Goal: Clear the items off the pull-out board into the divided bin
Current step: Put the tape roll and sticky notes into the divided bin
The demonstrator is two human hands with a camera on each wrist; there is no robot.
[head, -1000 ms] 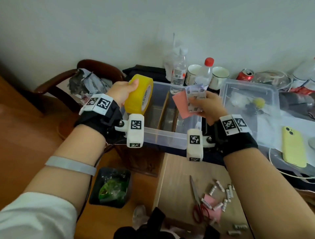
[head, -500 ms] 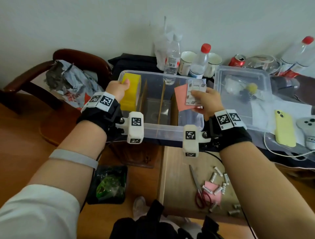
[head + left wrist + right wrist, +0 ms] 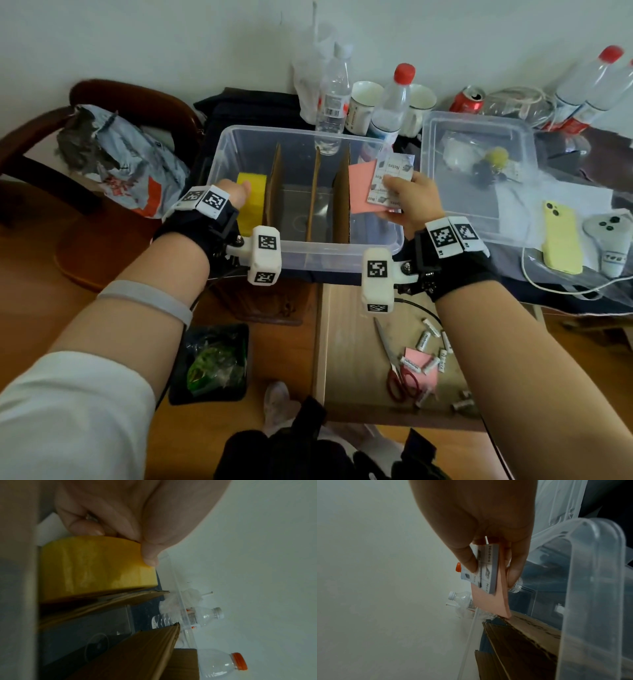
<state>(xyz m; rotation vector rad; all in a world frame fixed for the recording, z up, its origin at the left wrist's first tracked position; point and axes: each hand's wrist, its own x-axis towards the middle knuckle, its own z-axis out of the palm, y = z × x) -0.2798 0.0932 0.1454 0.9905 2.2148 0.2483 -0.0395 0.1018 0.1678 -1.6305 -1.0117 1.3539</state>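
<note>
**Readable print: "Notes" only**

The word "Notes" stood printed several times on the wrapped notepad [image 3: 389,181], legible in the head and right wrist views. A barcode showed on the clear bottle's label [image 3: 331,111], digits too small to read. Lettering on the small white tubes [image 3: 423,341] on the board was illegible.

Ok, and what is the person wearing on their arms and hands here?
Both hands, left hand and right hand, are bare. Each wrist carries a black strap with white blocks printed with black square markers, plus a white camera pod and a thin black cable. The left arm adds a grey wristband and a white sleeve.
</note>
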